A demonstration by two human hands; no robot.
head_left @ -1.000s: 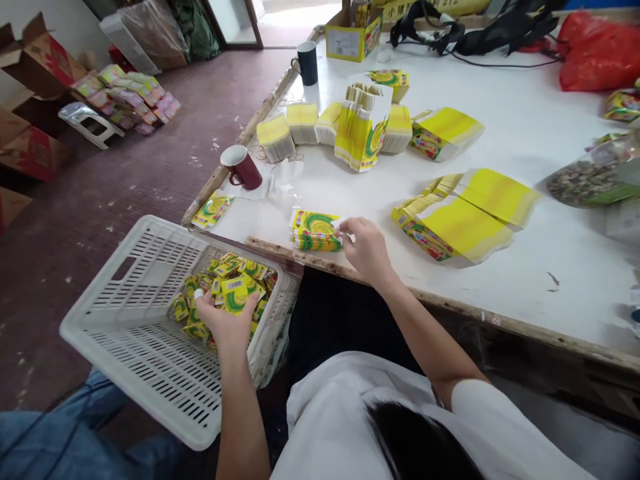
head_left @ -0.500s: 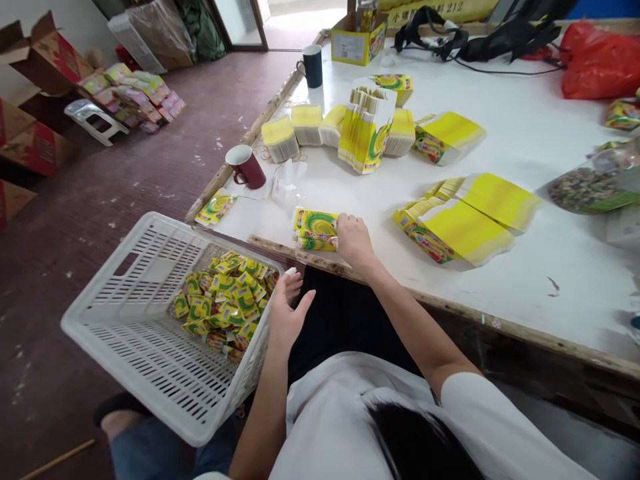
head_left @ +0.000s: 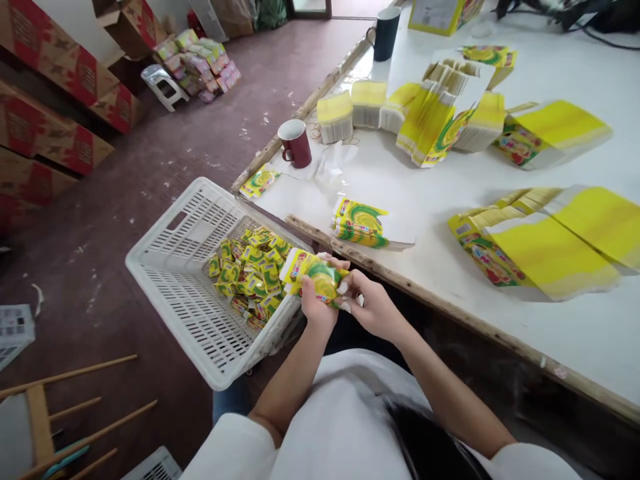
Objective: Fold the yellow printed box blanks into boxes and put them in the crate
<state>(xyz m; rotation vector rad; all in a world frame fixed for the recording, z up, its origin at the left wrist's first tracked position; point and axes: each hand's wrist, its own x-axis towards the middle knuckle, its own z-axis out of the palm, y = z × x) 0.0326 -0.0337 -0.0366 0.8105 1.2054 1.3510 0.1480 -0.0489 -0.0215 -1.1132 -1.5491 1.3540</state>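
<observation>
Between my hands, just past the basket's right rim, is a yellow and green printed carton (head_left: 323,277). My left hand (head_left: 320,308) grips it from below and the left, thumb on its front. My right hand (head_left: 367,300) pinches its right end with the fingertips. A small stack of flattened cartons (head_left: 363,223) lies at the table edge beyond my hands. To the left, the white plastic basket (head_left: 175,293) holds many small yellow packets (head_left: 255,273).
On the table (head_left: 400,193) stand a maroon mug (head_left: 296,145), a dark mug (head_left: 386,35) and bundles of flat cartons (head_left: 560,247). A wooden strip edges the table. Red-brown boxes (head_left: 50,87), a small stool (head_left: 163,87) and a wooden chair (head_left: 43,417) are on the floor.
My right hand has drawn back from the stack on the table with a carton. My left hand, empty before, now grips it too. The view has swung left.
</observation>
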